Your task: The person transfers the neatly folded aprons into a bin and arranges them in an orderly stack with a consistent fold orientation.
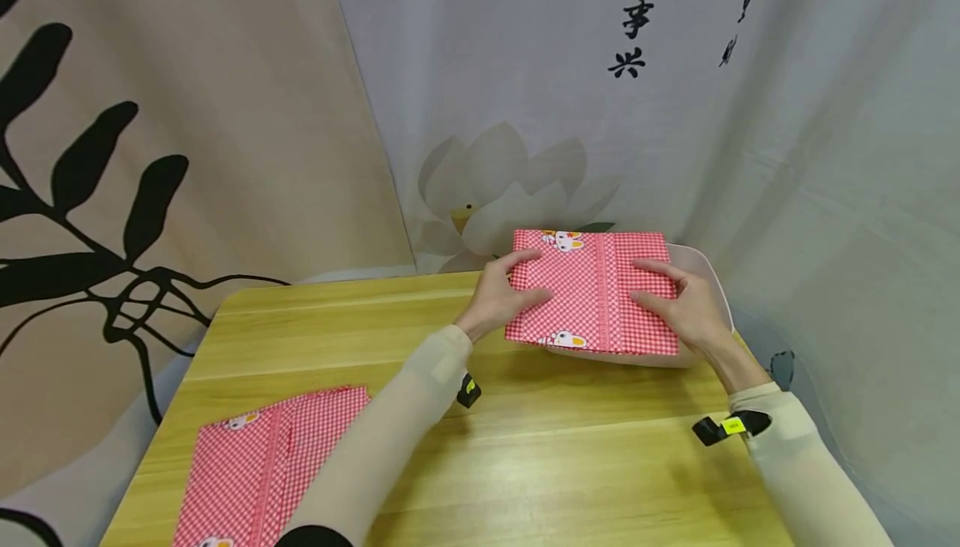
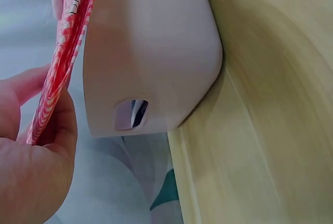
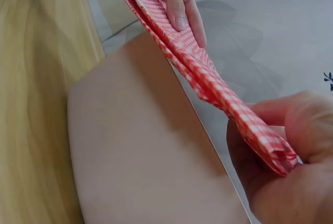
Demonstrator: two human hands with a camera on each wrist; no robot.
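Both hands are holding up a folded red-and-white gingham cloth (image 1: pixel 581 288), and the step in hand seems to be lining it up over a pale pink plastic bin (image 3: pixel 135 141). The left hand (image 1: pixel 498 293) is pinching one side edge between thumb and fingers, and the right hand (image 1: pixel 693 309) is gripping the opposite edge in the same way, so the cloth is hanging between them above the bin's mouth. Whether its underside is touching the rim is not showing clearly. The next move, as far as one can judge, is calling for an even lowering, with both edges staying level and the layers staying pressed together (the folds are gaping a little along the near edge).

The bin is standing at the far right corner of a yellowish wood-grain tabletop (image 1: pixel 525 430), with an oval handle hole (image 2: pixel 131 114) showing in its side. A second folded gingham cloth (image 1: pixel 255 455), bearing the same white cartoon animals, is lying at the near left, partly hiding behind the left sleeve (image 1: pixel 393 426). Behind the table, a beige curtain (image 1: pixel 262 113) with a dark leafy branch is hanging beside a pale drape (image 1: pixel 480 38) that is carrying a lotus print (image 1: pixel 517 188) and black Chinese characters (image 1: pixel 637 17).
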